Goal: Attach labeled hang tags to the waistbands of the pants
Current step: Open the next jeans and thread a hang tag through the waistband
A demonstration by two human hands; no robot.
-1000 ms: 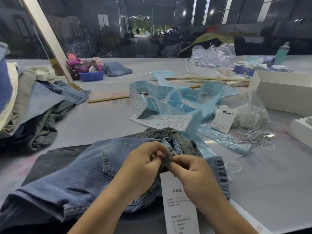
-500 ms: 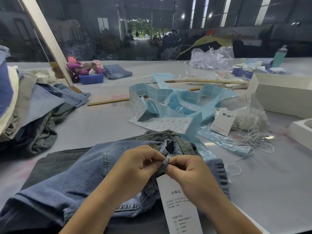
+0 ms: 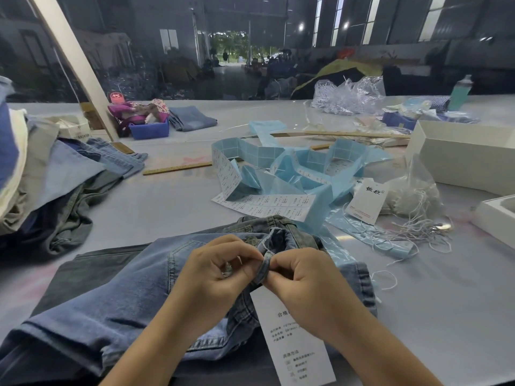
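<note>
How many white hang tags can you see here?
2: one hang tag lies on the jeans under the right hand; another tag rests by the string pile. More may be hidden.

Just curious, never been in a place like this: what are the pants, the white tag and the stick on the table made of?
Pants: blue denim, matte, with visible stitched seams. Tag: likely stiff white card, smooth and printed. Stick: probably wood, pale tan and flat like a ruler.

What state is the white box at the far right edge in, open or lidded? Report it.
Open: the white box shows a recessed hollow inside its rim and no lid on top. Its contents cannot be told; the frame edge cuts it off.
</note>
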